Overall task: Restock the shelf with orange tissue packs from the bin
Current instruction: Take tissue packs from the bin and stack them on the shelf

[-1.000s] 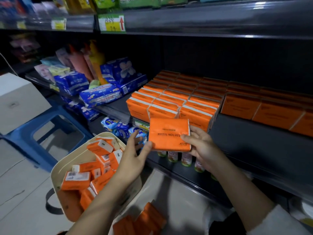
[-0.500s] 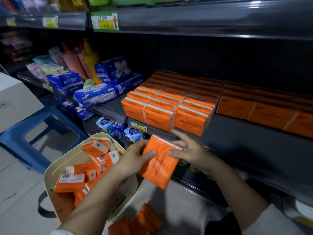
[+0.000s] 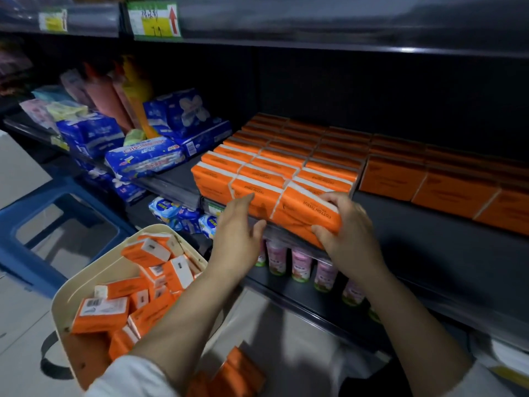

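head view: the orange tissue pack (image 3: 307, 214) that half a second ago hung tilted in mid-air below the shelf edge, between both hands, now sits at the front lip of the shelf (image 3: 429, 224), pressed against the front row of stacked orange packs (image 3: 257, 179), its printed face up and its near corner hanging a little over the edge. the right hand (image 3: 350, 233) has risen with it and its fingers (image 3: 333, 199) are curled over the pack's top and right end, thumb under the near corner, so the grip is closed on it. the left hand (image 3: 239, 233) has let go: its fingers are loosely spread and hold nothing, the fingertips just touching the front of the neighbouring stacked pack to the left. the cream bin (image 3: 86, 285) stands low at the left with more orange packs (image 3: 100, 310) lying jumbled inside, much as before. blue wrapped packs (image 3: 143, 159) lie on the shelf further left, and pink bottles (image 3: 300, 265) stand on the lower shelf under the hands. the view has moved closer to the shelf than before
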Demonstrator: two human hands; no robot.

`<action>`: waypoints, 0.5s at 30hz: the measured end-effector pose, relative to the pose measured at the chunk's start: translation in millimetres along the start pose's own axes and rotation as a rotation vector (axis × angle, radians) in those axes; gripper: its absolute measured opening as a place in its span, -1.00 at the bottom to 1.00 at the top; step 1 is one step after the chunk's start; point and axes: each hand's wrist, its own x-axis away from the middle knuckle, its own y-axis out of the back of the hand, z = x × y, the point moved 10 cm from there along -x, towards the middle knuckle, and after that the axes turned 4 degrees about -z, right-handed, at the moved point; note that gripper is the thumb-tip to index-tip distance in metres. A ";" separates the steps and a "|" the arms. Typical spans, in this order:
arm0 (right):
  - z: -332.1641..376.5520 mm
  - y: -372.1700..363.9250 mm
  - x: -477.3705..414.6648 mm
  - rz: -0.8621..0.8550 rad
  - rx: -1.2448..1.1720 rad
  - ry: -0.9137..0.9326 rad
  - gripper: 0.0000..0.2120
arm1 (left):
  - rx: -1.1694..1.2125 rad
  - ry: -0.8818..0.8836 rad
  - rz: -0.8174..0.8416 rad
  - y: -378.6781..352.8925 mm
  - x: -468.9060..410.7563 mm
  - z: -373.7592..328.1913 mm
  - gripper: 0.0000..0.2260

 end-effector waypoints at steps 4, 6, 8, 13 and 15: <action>-5.9 -6.7 -7.9 0.015 0.225 0.064 -0.49 | -0.322 -0.150 0.154 -18.7 -18.8 -15.3 -0.47; -6.9 -11.5 -11.9 0.015 0.313 0.095 -0.47 | -0.432 -0.162 0.226 -31.4 -29.6 -13.7 -0.45; -5.4 -14.5 -15.7 -0.001 0.349 0.127 -0.48 | -0.525 -0.169 0.293 -44.1 -38.1 -10.1 -0.43; -4.3 -20.4 -23.7 -0.065 0.398 0.211 -0.51 | -0.573 -0.219 0.321 -54.6 -51.5 -7.2 -0.42; -9.5 -24.3 -26.1 -0.069 0.442 0.220 -0.51 | -0.528 -0.231 0.312 -54.7 -54.2 -7.0 -0.43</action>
